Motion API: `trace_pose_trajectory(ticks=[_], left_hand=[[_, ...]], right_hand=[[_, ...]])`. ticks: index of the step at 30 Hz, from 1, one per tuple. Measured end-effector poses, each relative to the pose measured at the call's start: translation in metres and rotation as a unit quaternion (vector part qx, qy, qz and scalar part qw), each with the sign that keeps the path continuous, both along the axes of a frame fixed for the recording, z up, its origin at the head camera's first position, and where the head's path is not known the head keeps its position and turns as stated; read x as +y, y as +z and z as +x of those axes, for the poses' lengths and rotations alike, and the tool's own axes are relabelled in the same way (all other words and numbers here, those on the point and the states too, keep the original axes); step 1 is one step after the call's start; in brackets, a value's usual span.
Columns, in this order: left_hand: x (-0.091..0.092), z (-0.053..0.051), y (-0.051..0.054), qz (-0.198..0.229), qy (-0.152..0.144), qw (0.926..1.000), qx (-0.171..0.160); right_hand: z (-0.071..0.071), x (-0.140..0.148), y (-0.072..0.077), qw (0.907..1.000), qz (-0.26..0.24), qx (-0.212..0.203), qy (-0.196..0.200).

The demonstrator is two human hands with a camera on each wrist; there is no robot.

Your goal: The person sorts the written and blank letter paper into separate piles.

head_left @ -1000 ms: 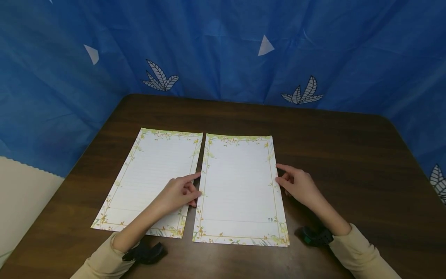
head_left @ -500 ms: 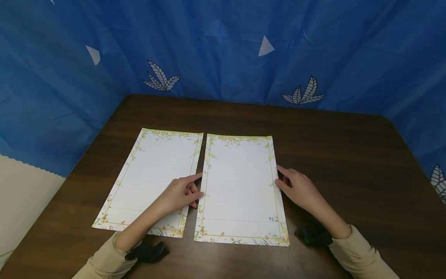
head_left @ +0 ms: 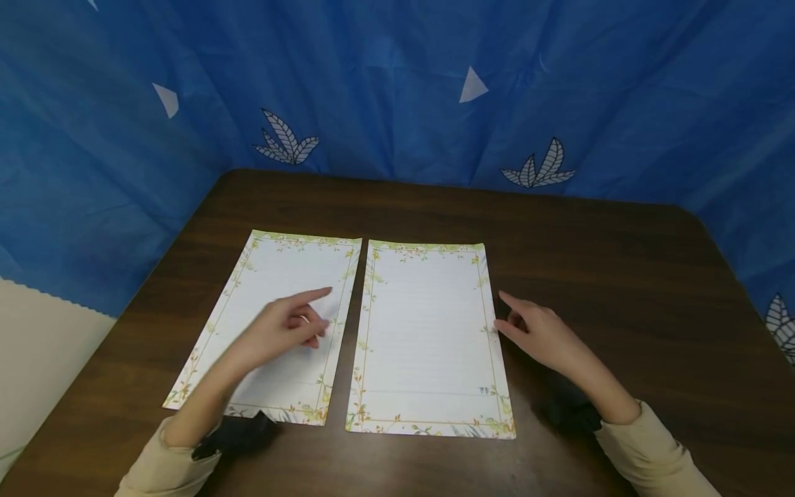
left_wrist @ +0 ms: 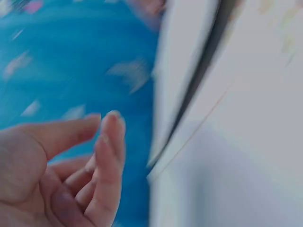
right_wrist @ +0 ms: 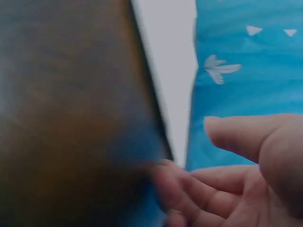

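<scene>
Two white sheets of lined paper with a printed leaf-and-flower border lie side by side in the head view, a narrow gap between them. My left hand [head_left: 276, 331] is over the left sheet [head_left: 288, 273], apparently raised above it, with index finger and thumb extended and nothing between them. In the left wrist view that hand [left_wrist: 85, 175] is likewise without any object. At the right edge of the right sheet [head_left: 428, 331] is my right hand [head_left: 543, 338]; its thumb tip is at the edge, and I cannot tell whether it touches. The right wrist view shows this hand [right_wrist: 227, 184] with thumb and fingers apart.
Both sheets lie on a dark brown wooden table [head_left: 621, 290]. A blue curtain [head_left: 397, 90] with white leaf prints hangs along its far side. Dark devices are strapped to both wrists, below beige sleeves [head_left: 649, 449].
My left hand has left the right sheet's left edge and moved left over the left sheet. The right hand has shifted slightly right. Both sheets stay in place.
</scene>
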State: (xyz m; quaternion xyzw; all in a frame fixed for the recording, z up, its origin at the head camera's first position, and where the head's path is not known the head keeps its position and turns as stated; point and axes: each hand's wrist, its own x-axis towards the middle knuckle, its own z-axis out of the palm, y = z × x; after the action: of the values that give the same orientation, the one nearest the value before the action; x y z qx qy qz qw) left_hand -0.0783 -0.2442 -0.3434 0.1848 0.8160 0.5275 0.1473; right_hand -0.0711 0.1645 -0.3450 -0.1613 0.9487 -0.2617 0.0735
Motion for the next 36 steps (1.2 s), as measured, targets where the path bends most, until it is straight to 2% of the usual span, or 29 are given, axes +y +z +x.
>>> trace_pose_trajectory(ticks=[3,5,7,9,14,18,22,26,30,36], left_hand=[[-0.042,-0.002,0.016,0.005,0.030,0.9990,0.034],[-0.071,-0.002,0.020,-0.013,0.055,0.9964,0.064],[-0.096,-0.002,0.018,-0.034,0.083,0.9930,0.077],[-0.117,-0.003,0.013,-0.047,0.106,0.9905,0.075],[-0.151,-0.006,-0.003,-0.070,0.143,0.9864,0.038],[-0.160,-0.007,-0.011,-0.112,0.153,0.9818,0.010],[-0.162,-0.006,-0.015,-0.131,0.149,0.9800,0.002],[-0.158,-0.007,-0.018,-0.136,0.155,0.9784,-0.012],[-0.153,-0.010,-0.021,-0.146,0.162,0.9757,-0.020],[-0.153,-0.012,-0.023,-0.154,0.178,0.9713,-0.031]], right_hand=[[-0.003,-0.001,0.013,1.0000,0.004,-0.005,0.007],[-0.007,-0.008,0.023,0.9999,0.003,0.000,0.013],[-0.012,-0.020,0.032,0.9997,0.008,0.006,0.023],[-0.017,-0.037,0.039,0.9991,0.012,0.008,0.039],[-0.027,-0.088,0.049,0.9949,0.008,0.013,0.100],[-0.034,-0.129,0.052,0.9892,-0.016,0.007,0.145],[-0.043,-0.171,0.048,0.9833,-0.013,-0.017,0.181],[-0.047,-0.205,0.035,0.9765,0.061,-0.044,0.202],[-0.044,-0.224,0.022,0.9669,0.135,-0.066,0.206],[-0.040,-0.233,0.013,0.9656,0.159,-0.066,0.195]])
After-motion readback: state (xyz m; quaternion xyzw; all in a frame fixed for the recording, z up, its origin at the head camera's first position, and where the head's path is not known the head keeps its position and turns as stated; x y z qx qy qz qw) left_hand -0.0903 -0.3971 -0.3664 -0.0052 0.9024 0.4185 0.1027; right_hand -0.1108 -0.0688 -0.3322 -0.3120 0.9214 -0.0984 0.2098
